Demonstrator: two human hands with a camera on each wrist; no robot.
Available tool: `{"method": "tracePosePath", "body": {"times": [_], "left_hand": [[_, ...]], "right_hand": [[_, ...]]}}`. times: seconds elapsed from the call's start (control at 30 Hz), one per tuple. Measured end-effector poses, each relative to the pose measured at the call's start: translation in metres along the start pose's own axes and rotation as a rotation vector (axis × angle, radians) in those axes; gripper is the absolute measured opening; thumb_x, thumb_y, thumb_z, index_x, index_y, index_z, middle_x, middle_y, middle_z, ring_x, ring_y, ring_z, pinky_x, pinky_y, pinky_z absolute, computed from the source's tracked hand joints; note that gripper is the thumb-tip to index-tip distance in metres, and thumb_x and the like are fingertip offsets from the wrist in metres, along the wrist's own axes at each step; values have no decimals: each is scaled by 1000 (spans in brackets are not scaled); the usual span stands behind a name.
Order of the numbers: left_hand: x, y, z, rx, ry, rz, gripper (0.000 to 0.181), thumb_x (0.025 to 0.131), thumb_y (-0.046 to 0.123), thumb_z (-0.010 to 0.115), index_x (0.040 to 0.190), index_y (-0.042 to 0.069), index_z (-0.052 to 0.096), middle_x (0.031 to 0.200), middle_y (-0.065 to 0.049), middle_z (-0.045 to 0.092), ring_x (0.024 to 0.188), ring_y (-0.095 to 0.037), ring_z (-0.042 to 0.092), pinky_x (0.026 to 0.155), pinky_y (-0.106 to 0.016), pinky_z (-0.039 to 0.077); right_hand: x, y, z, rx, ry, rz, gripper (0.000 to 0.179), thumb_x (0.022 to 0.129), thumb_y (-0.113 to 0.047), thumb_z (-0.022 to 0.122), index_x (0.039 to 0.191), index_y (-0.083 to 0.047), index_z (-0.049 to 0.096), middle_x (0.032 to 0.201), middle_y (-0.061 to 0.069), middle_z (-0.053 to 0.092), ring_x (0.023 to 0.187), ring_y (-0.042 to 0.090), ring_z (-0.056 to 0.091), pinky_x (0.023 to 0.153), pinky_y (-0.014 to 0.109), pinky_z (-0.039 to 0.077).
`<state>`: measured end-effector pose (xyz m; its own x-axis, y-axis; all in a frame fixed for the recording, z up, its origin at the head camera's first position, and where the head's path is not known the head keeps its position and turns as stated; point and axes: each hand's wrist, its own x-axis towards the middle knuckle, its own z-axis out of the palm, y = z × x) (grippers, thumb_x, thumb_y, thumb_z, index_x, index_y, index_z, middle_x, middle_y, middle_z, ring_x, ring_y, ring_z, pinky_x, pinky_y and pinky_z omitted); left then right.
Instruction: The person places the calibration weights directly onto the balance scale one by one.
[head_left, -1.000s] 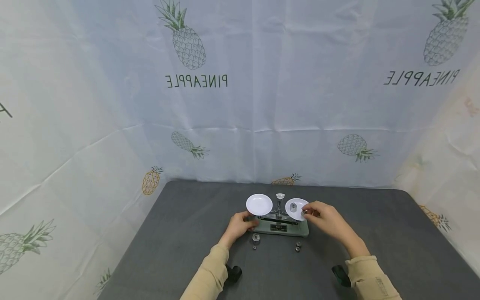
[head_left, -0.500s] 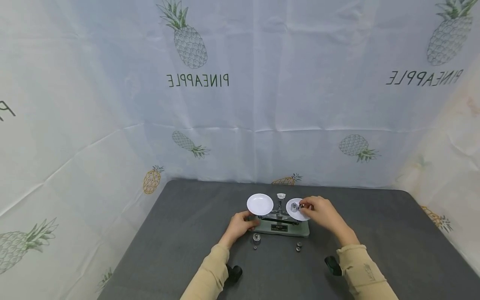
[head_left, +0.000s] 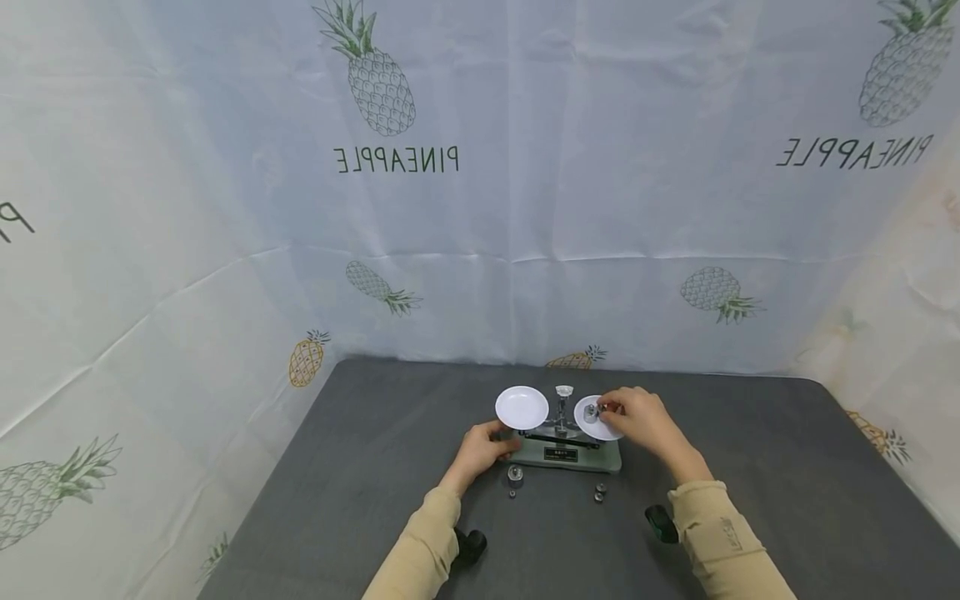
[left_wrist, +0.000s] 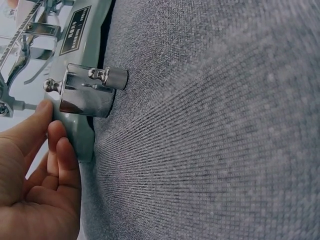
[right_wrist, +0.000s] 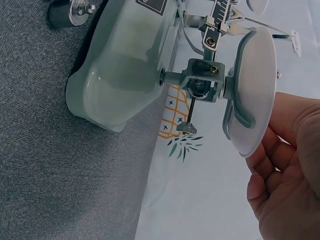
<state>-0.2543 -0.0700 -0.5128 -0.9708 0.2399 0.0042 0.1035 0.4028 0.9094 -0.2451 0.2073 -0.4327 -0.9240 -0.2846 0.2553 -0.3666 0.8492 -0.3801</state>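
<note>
A balance scale with a pale green base (head_left: pixel 603 458) stands on the table. My left hand (head_left: pixel 477 451) grips the left end of that base, thumb on top and fingers curled at its edge in the left wrist view. The left pan (head_left: pixel 521 408) is bare. On the right pan (head_left: pixel 594 432) stands a metal weight (head_left: pixel 591 413). My right hand (head_left: pixel 641 419) pinches a smaller metal weight (head_left: pixel 602 410) beside it, over the pan; whether it touches the pan cannot be told. In the right wrist view the pan (right_wrist: pixel 262 90) hides those fingertips.
A large weight (head_left: pixel 515 475) and a tiny weight (head_left: pixel 512 494) stand before the base's left part. Two small weights (head_left: pixel 599 493) stand before its right end. The grey table (head_left: pixel 555 542) meets a pineapple-print curtain (head_left: pixel 480 317) behind.
My right hand has moved left and inward over the right pan, bringing the small weight next to the standing one. The left hand has kept its place on the base.
</note>
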Motion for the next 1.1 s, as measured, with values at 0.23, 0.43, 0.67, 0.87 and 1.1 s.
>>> {"method": "tracePosePath", "body": {"times": [0.23,0.43,0.67,0.87,1.1], "left_hand": [[0,1,-1,-4,-5,7,29,80,17,72,104,2,68,68,-15,67,56,-5,56,55,-22,46],[0,2,-1,-11,-12,3,29,80,18,72,105,3,67,67,-11,66,56,-5,55,55,-22,45],[-2,2,0,-6,-5,-3,28,81,19,72,104,3,68,65,-9,65,56,-6,54,56,-23,44],[-2,0,2,-15,-2,1,29,81,19,72,105,3,68,66,-10,65,57,-6,55,57,-24,45],[-2,-2,0,-23,0,-4,31,79,22,73,104,4,68,67,-10,66,58,-7,56,58,-24,46]], "right_hand": [[0,-1,-1,19,-1,10,19,81,-11,69,98,-5,71,77,1,65,67,12,52,60,29,38],[-2,-2,-5,20,19,10,18,80,-12,70,97,-7,71,78,-1,65,69,12,50,63,30,35],[-12,-4,-8,10,56,-8,15,81,-13,70,95,-9,71,78,-2,64,69,11,48,62,29,33],[-28,-4,-9,40,90,-12,16,81,-12,70,96,-8,70,79,-3,63,72,13,51,65,31,38],[-47,-7,-3,130,165,-7,17,79,-10,72,96,-10,71,84,-4,65,79,15,57,67,30,44]]}}
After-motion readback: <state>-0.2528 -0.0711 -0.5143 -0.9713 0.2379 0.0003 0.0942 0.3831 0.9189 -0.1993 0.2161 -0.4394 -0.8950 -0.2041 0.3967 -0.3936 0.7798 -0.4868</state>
